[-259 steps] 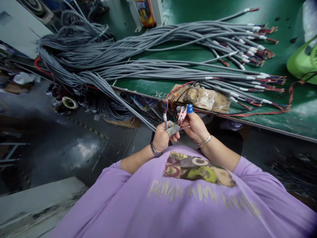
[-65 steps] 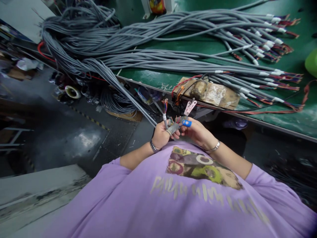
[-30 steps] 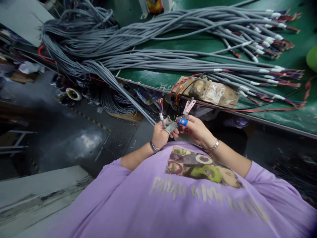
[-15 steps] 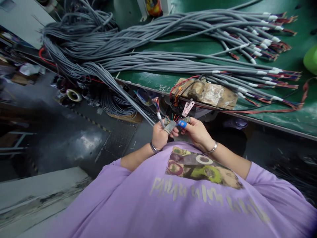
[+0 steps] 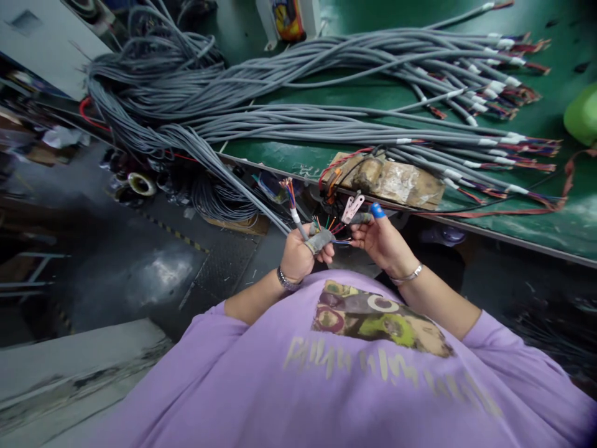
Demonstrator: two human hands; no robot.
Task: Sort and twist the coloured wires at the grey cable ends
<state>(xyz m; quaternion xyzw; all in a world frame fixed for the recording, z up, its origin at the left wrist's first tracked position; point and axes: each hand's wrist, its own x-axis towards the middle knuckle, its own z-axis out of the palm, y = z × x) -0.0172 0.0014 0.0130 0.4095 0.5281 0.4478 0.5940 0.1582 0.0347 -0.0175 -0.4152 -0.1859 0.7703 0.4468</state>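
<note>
My left hand [image 5: 301,250], its thumb wrapped in grey tape, is closed on a grey cable. Thin coloured wires [image 5: 328,224] fan out above its thumb and fingertips. Another grey cable end with a white band [image 5: 295,216] and bundled wires stands up beside the same hand. My right hand [image 5: 380,241] is just to the right, thumb raised and fingers apart, with a blue cover on the thumb and grey tape on the index finger. Its lower fingers are beside the tips of the wires; I see nothing gripped in it. A pink clip [image 5: 353,208] is just beyond the right fingers.
Many grey cables [image 5: 298,130] with white bands and bare coloured ends lie across the green table [image 5: 289,152]. A worn wooden block [image 5: 396,180] sits at the table's edge, with red and black leads over it. A green round object [image 5: 583,115] is at far right.
My right hand has moved away from the left to the right, and its thumb has lifted off the wires. The left hand keeps its hold on the cable.
</note>
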